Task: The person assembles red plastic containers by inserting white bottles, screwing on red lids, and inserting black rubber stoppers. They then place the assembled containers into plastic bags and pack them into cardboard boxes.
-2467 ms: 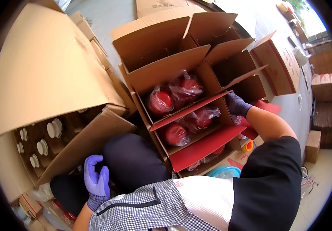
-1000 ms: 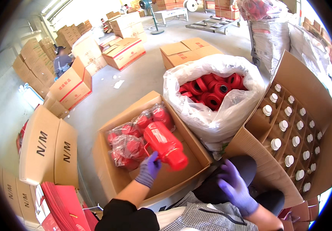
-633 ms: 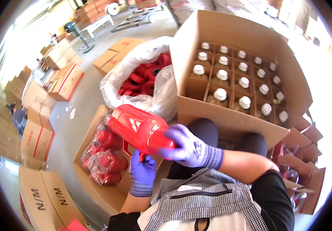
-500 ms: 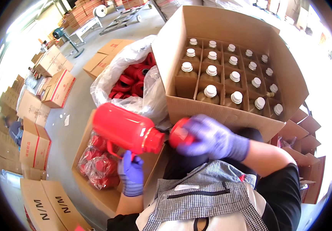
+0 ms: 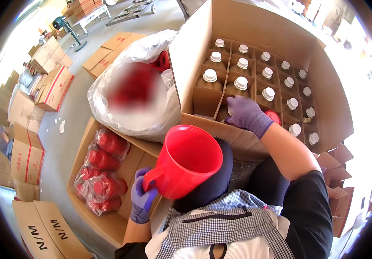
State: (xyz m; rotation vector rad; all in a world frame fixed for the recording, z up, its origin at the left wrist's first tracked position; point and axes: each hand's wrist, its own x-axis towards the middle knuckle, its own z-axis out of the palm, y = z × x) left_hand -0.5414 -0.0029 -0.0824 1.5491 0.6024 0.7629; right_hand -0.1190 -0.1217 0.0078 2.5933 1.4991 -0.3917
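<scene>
My left hand [image 5: 145, 195] grips the handle of a red thermos shell [image 5: 168, 179]. Its wide open end faces up toward me, showing a hollow inside. My right hand [image 5: 248, 113], in a purple glove like the left, reaches into the front row of a divided carton [image 5: 224, 126]. Its fingers curl round the top of a bottle there, whose cap they hide. Several bottles with white caps [image 5: 241, 83] stand upright in the other cells. Beside my right wrist shows part of a round red piece [image 5: 273, 116]; whether the hand touches it I cannot tell.
A white plastic bag [image 5: 102, 97] of red parts stands left of the carton. Below it, an open box [image 5: 140, 157] holds red pieces in clear wrap [image 5: 104, 162]. Closed cartons [image 5: 56, 88] stand farther left, and open flaps [image 5: 339, 172] rise at the right.
The thermos shell has turned from lying sideways, neck to the right, to open end up. My right hand has moved from beside its neck up into the carton. The view has shifted slightly.
</scene>
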